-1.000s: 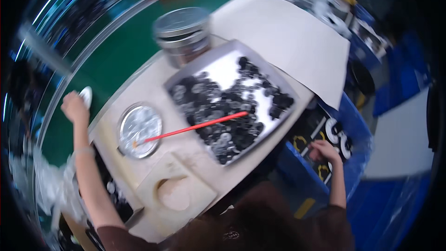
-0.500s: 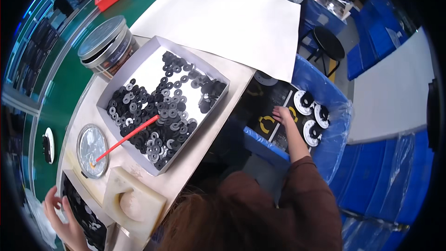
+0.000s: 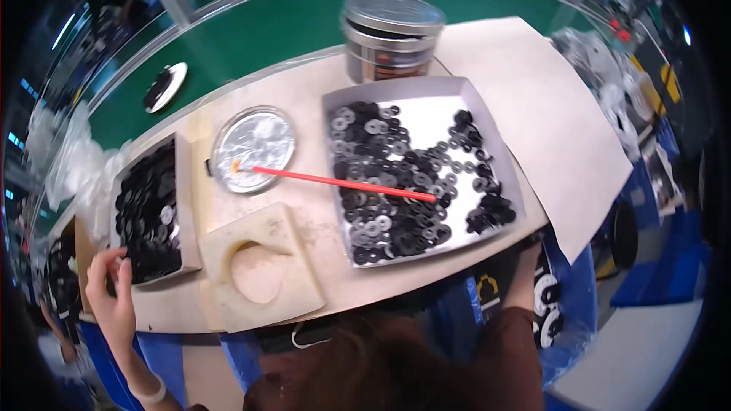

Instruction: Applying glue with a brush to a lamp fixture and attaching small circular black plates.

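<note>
Black discs [image 3: 145, 209] in a narrow box [image 3: 185, 209] left of the cream block [image 3: 303, 278], left hand [image 3: 112, 289] also left of the block, fingers parted around nothing visible, right hand [image 3: 528, 250] at a blue bin [image 3: 583, 289] right of the block, grip too obscured to tell.

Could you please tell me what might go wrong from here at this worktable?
The red stick reaches from the shiny round dish over the larger box, so a bump could perhaps roll it out of place.

The lid sits unevenly on the metal tin; it might slip if knocked.

The left hand is close to the smaller box's near corner and could catch it.
</note>
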Demonstrator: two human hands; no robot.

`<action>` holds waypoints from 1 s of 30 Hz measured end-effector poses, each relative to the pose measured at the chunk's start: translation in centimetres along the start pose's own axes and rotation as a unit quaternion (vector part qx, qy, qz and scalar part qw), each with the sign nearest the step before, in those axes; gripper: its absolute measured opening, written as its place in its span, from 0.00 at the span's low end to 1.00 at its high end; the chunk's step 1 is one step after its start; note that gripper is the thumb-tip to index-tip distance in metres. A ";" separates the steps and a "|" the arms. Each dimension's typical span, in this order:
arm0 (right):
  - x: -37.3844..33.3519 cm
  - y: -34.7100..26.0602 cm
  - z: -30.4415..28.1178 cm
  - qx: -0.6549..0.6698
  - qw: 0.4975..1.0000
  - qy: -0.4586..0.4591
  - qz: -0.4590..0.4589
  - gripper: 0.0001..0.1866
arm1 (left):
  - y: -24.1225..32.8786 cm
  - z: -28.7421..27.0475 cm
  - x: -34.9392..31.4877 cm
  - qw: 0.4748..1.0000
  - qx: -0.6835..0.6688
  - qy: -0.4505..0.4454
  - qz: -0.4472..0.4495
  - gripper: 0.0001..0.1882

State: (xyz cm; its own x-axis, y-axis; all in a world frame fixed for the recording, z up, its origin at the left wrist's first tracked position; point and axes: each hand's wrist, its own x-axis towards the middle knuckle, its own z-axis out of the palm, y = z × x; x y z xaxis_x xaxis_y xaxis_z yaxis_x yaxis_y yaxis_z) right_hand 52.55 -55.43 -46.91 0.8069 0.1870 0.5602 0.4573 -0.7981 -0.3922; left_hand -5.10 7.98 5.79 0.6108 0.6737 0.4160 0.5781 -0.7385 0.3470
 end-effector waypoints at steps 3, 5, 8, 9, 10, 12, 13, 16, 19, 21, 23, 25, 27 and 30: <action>1.6 -9.7 0.6 0.574 0.671 0.050 0.467 0.18 | 3.6 -1.3 -2.2 0.999 0.004 0.038 -0.036 0.06; -0.9 -2.0 -5.7 -0.137 0.986 -0.096 -0.015 0.17 | 4.2 -0.2 -0.3 0.999 0.007 0.003 0.036 0.07; 4.9 -17.6 -16.3 -0.010 0.956 -0.294 -0.020 0.09 | 4.5 0.7 -1.2 0.999 0.014 0.001 0.039 0.08; 4.7 -19.1 -21.8 0.005 0.942 -0.332 -0.053 0.10 | 4.6 1.5 -0.2 0.999 -0.033 0.017 0.029 0.08; 6.4 -25.0 -26.6 0.083 0.904 -0.409 0.090 0.10 | 4.7 1.5 0.0 0.998 -0.033 0.007 0.044 0.08; 7.5 -33.7 -36.4 0.219 0.846 -0.453 0.174 0.12 | 5.0 1.6 0.7 0.995 -0.058 -0.013 0.081 0.07; 8.4 -35.4 -37.7 0.289 0.840 -0.448 0.100 0.12 | 5.3 1.2 0.5 0.994 -0.062 -0.019 0.083 0.07; 8.5 -40.4 -38.7 0.417 0.876 -0.238 0.042 0.17 | 5.2 0.7 -0.3 0.992 -0.092 -0.004 0.084 0.07; 8.3 -48.4 -35.9 0.522 0.850 -0.062 0.043 0.21 | 4.8 0.7 -0.5 0.985 -0.144 0.016 0.097 0.08; 8.4 -54.1 -33.3 0.541 0.839 -0.059 0.013 0.19 | 6.0 0.3 0.0 0.976 -0.195 0.047 0.084 0.09; 8.3 -62.6 -31.0 0.529 0.822 -0.210 0.014 0.15 | 6.7 -0.2 -1.2 0.963 -0.235 0.099 0.080 0.10; 8.1 -68.1 -29.3 0.542 0.729 -0.416 -0.042 0.13 | 6.9 0.3 -2.2 0.948 -0.187 0.177 0.187 0.09; 6.8 -70.3 -26.5 0.528 0.693 -0.489 -0.048 0.14 | 7.7 0.4 -3.0 0.936 -0.152 0.163 0.274 0.09; 7.0 -70.4 -24.3 0.285 0.835 -0.402 -0.244 0.15 | 8.7 2.7 -4.3 0.962 -0.054 0.057 0.260 0.15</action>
State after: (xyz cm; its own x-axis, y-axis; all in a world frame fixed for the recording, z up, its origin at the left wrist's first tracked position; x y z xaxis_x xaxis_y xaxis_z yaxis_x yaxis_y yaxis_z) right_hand 16.87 -11.85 2.37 0.3580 0.9172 0.1747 0.7240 -0.1545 -0.6723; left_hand -1.25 -1.27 4.79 0.7354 0.2084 0.6448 0.1466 -0.9779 0.1488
